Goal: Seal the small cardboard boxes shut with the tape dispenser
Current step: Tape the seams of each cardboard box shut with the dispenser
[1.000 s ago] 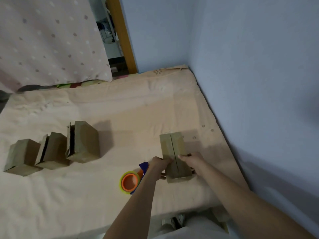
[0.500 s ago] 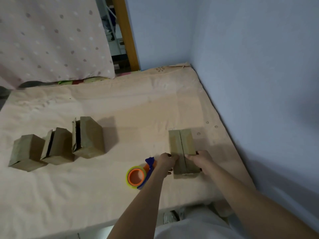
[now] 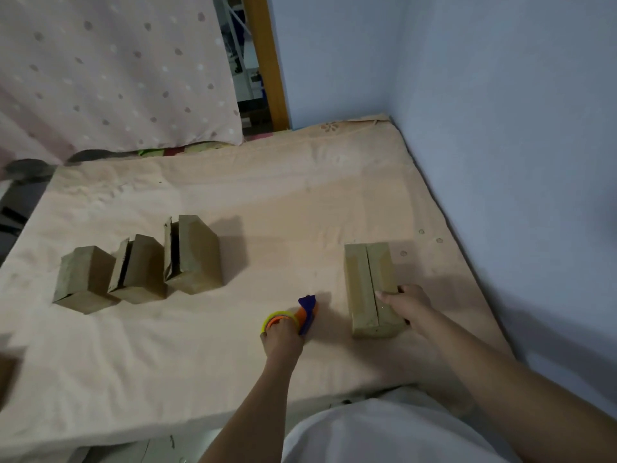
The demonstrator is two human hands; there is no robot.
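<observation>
My left hand [image 3: 282,339] has left the box [image 3: 370,289] and now sits on the tape dispenser [image 3: 293,317], its fingers curled over the yellow-and-orange roll; 0.5 s ago that hand was still pressed to the box's left side. My right hand [image 3: 405,305] stays put, thumb on the top flap and fingers wrapped round the right side, holding the 2 flaps together with the centre seam showing untaped. I read this as the switch from closing the flaps to fetching the tape, so sealing of this box has not begun. The box rests on the peach-covered bed [image 3: 233,379], just right of the dispenser. 3 more boxes [image 3: 140,269] wait in a row at left, unmoved, 2 of them gaping.
</observation>
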